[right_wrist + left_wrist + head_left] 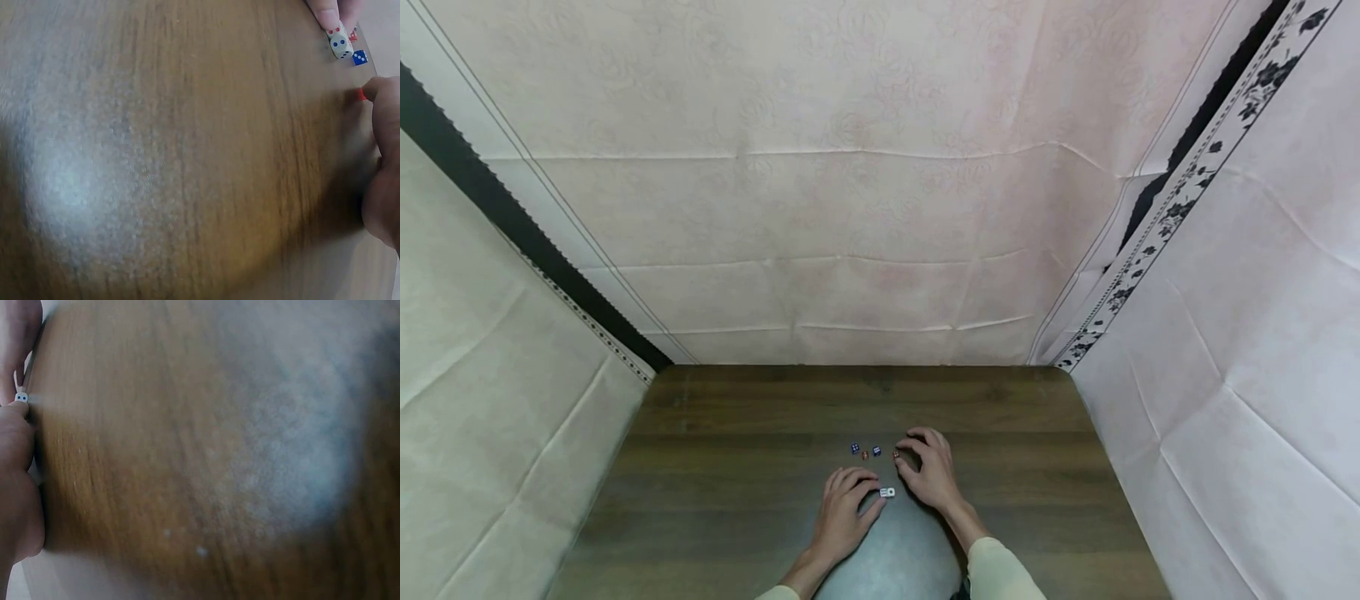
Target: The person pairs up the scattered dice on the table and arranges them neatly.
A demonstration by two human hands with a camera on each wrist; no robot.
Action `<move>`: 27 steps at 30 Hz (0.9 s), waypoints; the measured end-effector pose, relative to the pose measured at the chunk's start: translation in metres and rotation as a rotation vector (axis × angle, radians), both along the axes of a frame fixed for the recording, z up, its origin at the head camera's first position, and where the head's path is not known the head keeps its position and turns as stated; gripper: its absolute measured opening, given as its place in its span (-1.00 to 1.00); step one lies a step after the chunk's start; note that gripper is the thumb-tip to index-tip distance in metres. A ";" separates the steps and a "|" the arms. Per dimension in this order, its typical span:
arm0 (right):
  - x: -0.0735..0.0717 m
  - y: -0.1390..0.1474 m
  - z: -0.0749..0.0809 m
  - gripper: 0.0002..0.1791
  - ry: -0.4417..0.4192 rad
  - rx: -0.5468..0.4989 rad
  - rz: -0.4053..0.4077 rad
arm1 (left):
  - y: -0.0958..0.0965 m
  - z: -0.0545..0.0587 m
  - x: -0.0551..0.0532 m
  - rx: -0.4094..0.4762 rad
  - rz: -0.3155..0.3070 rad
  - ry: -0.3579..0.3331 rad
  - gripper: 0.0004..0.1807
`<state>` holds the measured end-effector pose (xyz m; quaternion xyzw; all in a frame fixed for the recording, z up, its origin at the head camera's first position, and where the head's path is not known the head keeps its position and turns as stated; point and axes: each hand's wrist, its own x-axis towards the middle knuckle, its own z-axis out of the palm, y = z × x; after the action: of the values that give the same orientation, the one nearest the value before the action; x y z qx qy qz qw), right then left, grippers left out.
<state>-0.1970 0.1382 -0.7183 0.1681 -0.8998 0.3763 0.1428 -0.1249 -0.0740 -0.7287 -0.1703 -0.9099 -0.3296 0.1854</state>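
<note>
Two white dice (887, 492) sit side by side on the wooden table, one directly against the other. My left hand (844, 510) pinches the left one between thumb and finger; its thumb is right at the white die (21, 397) in the left wrist view. Farther forward and to the right, my right hand (929, 472) holds a small red die (360, 94) between thumb and fingertips, close to the tabletop. Left of it lie a blue die (876, 451), another red die (865, 455) and a second blue die (854, 448), in a loose row.
The brown wooden table (737, 450) reaches back to a pale cloth wall (850, 250). More pale cloth hangs along the left side (497, 358) and right side (1225, 333). A bright light reflection falls on the wood between the forearms.
</note>
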 end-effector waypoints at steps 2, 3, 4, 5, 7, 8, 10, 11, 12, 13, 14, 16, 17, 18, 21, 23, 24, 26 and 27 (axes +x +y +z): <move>0.000 0.000 0.000 -0.81 0.004 -0.002 0.009 | 0.000 0.000 0.000 0.003 0.000 -0.023 -0.79; 0.000 0.000 0.000 -0.82 0.002 -0.004 0.013 | 0.000 0.000 0.000 0.004 0.001 -0.036 -0.79; 0.000 0.000 0.000 -0.83 -0.003 -0.007 0.015 | 0.000 0.000 0.000 0.006 0.002 -0.046 -0.79; 0.000 0.000 0.000 -0.84 -0.007 -0.011 0.018 | 0.000 0.000 -0.001 0.010 0.000 -0.058 -0.80; 0.000 -0.001 0.001 -0.86 -0.018 -0.016 0.020 | -0.001 -0.001 -0.001 0.017 -0.001 -0.067 -0.80; 0.000 -0.001 0.001 -0.86 -0.021 -0.017 0.020 | -0.001 -0.001 -0.001 0.018 -0.002 -0.067 -0.80; 0.000 -0.001 0.002 -0.87 -0.023 -0.017 0.019 | -0.001 -0.002 -0.001 0.013 -0.002 -0.053 -0.80; 0.000 -0.001 0.002 -0.87 -0.022 -0.017 0.019 | -0.001 -0.002 -0.002 0.012 -0.002 -0.048 -0.79; 0.000 -0.001 0.002 -0.87 -0.021 -0.017 0.018 | -0.002 -0.003 -0.002 0.010 -0.002 -0.043 -0.79; 0.000 -0.001 0.001 -0.87 -0.021 -0.019 0.018 | -0.002 -0.003 -0.002 0.009 -0.001 -0.040 -0.79; -0.001 -0.001 0.001 -0.87 -0.021 -0.019 0.017 | -0.002 -0.004 -0.002 0.008 -0.002 -0.041 -0.79; -0.001 -0.001 0.001 -0.87 -0.023 -0.024 0.014 | -0.002 -0.004 -0.001 0.006 -0.001 -0.046 -0.79; -0.001 -0.001 0.001 -0.87 -0.024 -0.025 0.012 | -0.002 -0.004 -0.001 0.010 -0.003 -0.053 -0.79; -0.001 -0.001 0.001 -0.88 -0.028 -0.027 0.010 | -0.002 -0.003 -0.001 0.011 -0.004 -0.057 -0.79; 0.001 0.000 0.000 -0.89 -0.037 -0.025 0.003 | -0.002 -0.002 -0.001 0.009 -0.006 -0.065 -0.79; 0.002 0.001 0.000 -0.90 -0.046 -0.019 0.001 | -0.002 -0.002 -0.001 0.008 -0.007 -0.068 -0.79; 0.003 0.002 0.000 -0.90 -0.052 -0.017 0.002 | -0.002 -0.001 -0.001 0.008 -0.007 -0.071 -0.79; 0.006 0.003 0.000 -0.91 -0.060 -0.012 0.009 | -0.002 -0.002 -0.001 0.004 -0.005 -0.075 -0.79; 0.007 0.003 0.000 -0.91 -0.067 -0.016 0.017 | -0.002 -0.002 -0.001 0.005 -0.005 -0.078 -0.79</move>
<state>-0.1896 0.1412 -0.7186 0.1621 -0.8996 0.3900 0.1109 -0.1257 -0.0759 -0.7303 -0.1589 -0.9152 -0.3387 0.1496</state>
